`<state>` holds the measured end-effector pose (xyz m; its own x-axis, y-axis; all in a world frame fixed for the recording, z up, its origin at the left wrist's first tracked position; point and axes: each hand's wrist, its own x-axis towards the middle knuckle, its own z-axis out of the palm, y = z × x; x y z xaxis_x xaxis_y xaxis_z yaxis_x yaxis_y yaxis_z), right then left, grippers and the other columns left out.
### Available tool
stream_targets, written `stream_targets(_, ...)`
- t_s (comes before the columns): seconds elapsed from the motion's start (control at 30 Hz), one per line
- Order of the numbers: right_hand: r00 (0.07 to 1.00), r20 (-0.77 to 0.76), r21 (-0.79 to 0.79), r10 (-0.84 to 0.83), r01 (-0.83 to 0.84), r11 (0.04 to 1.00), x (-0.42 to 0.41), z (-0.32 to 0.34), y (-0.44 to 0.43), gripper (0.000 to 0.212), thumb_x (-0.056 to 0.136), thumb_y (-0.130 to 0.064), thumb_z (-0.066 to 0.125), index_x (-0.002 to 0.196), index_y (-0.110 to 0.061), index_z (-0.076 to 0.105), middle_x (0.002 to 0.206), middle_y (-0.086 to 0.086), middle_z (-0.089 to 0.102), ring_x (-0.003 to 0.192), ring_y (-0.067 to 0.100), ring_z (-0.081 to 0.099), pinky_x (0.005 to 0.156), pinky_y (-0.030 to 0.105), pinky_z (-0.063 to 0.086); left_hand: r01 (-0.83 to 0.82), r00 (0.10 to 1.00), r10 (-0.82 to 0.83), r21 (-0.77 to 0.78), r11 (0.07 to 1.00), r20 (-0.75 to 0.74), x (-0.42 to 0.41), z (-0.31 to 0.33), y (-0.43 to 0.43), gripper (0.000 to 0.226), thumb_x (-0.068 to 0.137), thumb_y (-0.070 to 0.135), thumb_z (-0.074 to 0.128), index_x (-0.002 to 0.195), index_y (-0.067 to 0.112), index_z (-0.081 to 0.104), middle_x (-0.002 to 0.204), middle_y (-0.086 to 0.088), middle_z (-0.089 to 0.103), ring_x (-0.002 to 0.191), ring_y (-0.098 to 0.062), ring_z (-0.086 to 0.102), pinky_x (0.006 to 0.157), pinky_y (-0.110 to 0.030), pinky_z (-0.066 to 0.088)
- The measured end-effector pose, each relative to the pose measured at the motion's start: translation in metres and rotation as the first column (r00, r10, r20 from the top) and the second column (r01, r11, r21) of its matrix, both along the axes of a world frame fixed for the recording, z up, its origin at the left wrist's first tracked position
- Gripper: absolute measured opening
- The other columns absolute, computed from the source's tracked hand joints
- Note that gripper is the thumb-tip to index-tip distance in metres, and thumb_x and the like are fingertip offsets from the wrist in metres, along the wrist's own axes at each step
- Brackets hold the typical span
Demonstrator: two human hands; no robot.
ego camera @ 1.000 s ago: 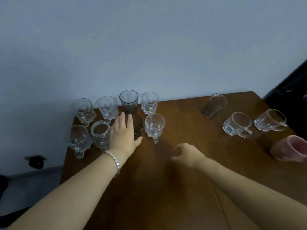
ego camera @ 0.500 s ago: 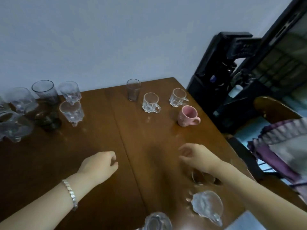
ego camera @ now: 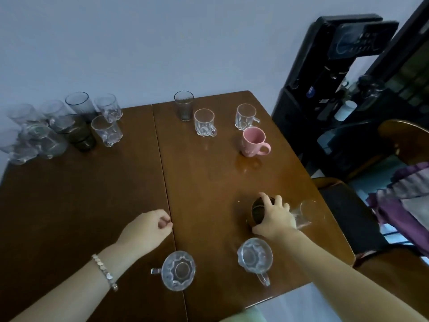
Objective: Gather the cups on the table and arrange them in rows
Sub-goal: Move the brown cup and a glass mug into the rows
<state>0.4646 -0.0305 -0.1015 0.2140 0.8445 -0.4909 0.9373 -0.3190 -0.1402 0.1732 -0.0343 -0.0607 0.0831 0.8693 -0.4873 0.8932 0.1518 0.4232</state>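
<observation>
Several clear and smoky cups (ego camera: pixel 69 126) stand grouped in rows at the far left of the brown table (ego camera: pixel 97 187). At the far right stand a smoky tumbler (ego camera: pixel 183 105), two clear mugs (ego camera: pixel 204 123) (ego camera: pixel 245 117) and a pink mug (ego camera: pixel 253 141). My right hand (ego camera: pixel 275 217) wraps around a dark glass (ego camera: pixel 258 211) near the right edge, with a clear glass (ego camera: pixel 308 212) just beyond it. Two clear mugs (ego camera: pixel 178 270) (ego camera: pixel 255 257) sit near the front edge. My left hand (ego camera: pixel 148 228) rests loosely curled on the table, holding nothing.
A black water dispenser (ego camera: pixel 329 73) stands past the table's right corner. A wooden chair (ego camera: pixel 404 140) with purple cloth (ego camera: pixel 404 196) is at the right. A pale wall runs behind the table. A seam (ego camera: pixel 162 168) splits the tabletop down the middle.
My view swung right, away from the grouped cups. My left hand drew back from the cups and curled up. My right hand moved to the right edge and closed around the dark glass.
</observation>
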Motion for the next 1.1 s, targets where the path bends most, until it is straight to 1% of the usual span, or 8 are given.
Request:
stream_targets(0.13,0.995,-0.102,0.146,0.0,0.015,0.989,-0.003,0.017,-0.004,0.097,0.066,-0.043,0.075,0.143,-0.034,0.018,0.14,0.007,0.033,0.124,0.032,0.037,0.086,0.04,0.049,0.034,0.996,-0.027,-0.073,0.997,0.089,0.004,-0.01,-0.03,0.057,0.086,0.033,0.064,0.139,0.026,0.041,0.142,0.003,0.047,0.125,-0.012,0.049,0.1,-0.03,0.047)
stream_targets(0.23,0.976,-0.206,0.265,0.066,-0.009,0.964,-0.018,0.04,-0.006,0.098,0.065,-0.051,0.074,0.144,-0.036,0.017,0.141,0.005,0.033,0.127,0.03,0.039,0.091,0.039,0.05,0.198,0.97,-0.154,-0.241,0.95,0.189,0.008,-0.018,-0.047,0.085,0.077,0.032,0.075,0.146,0.033,0.025,0.154,0.008,0.023,0.138,-0.013,0.032,0.109,-0.034,0.04)
stream_targets(0.3,0.954,-0.279,0.29,0.106,-0.021,0.957,-0.028,0.053,-0.009,0.101,0.064,-0.055,0.074,0.144,-0.037,0.016,0.141,0.004,0.033,0.128,0.028,0.04,0.093,0.039,0.051,0.311,0.949,-0.276,-0.306,0.9,0.154,0.008,-0.027,-0.054,0.098,0.072,0.026,0.079,0.148,0.033,0.018,0.156,0.008,0.016,0.14,-0.015,0.026,0.112,-0.036,0.037)
stream_targets(0.37,0.937,-0.317,0.305,0.148,-0.047,0.951,-0.038,0.062,-0.014,0.104,0.063,-0.057,0.075,0.145,-0.039,0.014,0.139,0.002,0.034,0.126,0.026,0.042,0.093,0.038,0.052,0.359,0.933,-0.349,-0.286,0.888,0.086,0.006,-0.037,-0.06,0.099,0.072,0.02,0.078,0.148,0.032,0.017,0.155,0.007,0.016,0.139,-0.018,0.029,0.108,-0.035,0.041)
stream_targets(0.47,0.919,-0.342,0.314,0.198,-0.087,0.945,-0.05,0.065,-0.023,0.105,0.062,-0.056,0.075,0.145,-0.04,0.014,0.138,-0.001,0.035,0.124,0.024,0.044,0.092,0.036,0.053,0.346,0.937,-0.35,-0.164,0.924,0.004,0.004,-0.047,-0.067,0.091,0.071,0.017,0.074,0.145,0.032,0.024,0.145,0.004,0.033,0.125,-0.017,0.046,0.094,-0.031,0.052)
stream_targets(0.73,0.902,-0.316,0.236,0.294,-0.226,0.945,-0.084,0.053,-0.031,0.103,0.063,-0.055,0.075,0.145,-0.041,0.015,0.14,0.0,0.035,0.126,0.024,0.041,0.093,0.034,0.052,-0.096,0.994,0.095,-0.016,0.995,-0.054,-0.038,-0.05,-0.083,0.086,0.066,0.046,0.077,0.137,0.03,0.032,0.125,0.003,0.048,0.105,-0.015,0.061,0.085,-0.027,0.054)
stream_targets(0.97,0.885,-0.296,0.161,0.36,-0.325,0.932,-0.168,0.044,-0.022,0.102,0.066,-0.052,0.075,0.146,-0.041,0.013,0.143,0.0,0.031,0.129,0.025,0.037,0.094,0.035,0.05,-0.363,0.911,0.368,0.061,0.93,-0.185,-0.148,-0.032,-0.08,0.085,0.063,0.061,0.074,0.133,0.031,0.035,0.123,0.002,0.049,0.107,-0.016,0.059,0.079,-0.03,0.05)
stream_targets(1.1,0.881,-0.288,0.155,0.376,-0.345,0.926,-0.236,0.044,-0.007,0.102,0.066,-0.052,0.075,0.146,-0.041,0.012,0.144,-0.001,0.03,0.13,0.025,0.037,0.094,0.033,0.05,-0.556,0.819,0.564,0.093,0.826,-0.104,-0.236,-0.03,-0.056,0.082,0.06,0.058,0.078,0.127,0.027,0.042,0.118,-0.003,0.049,0.098,-0.022,0.06,0.08,-0.036,0.054)
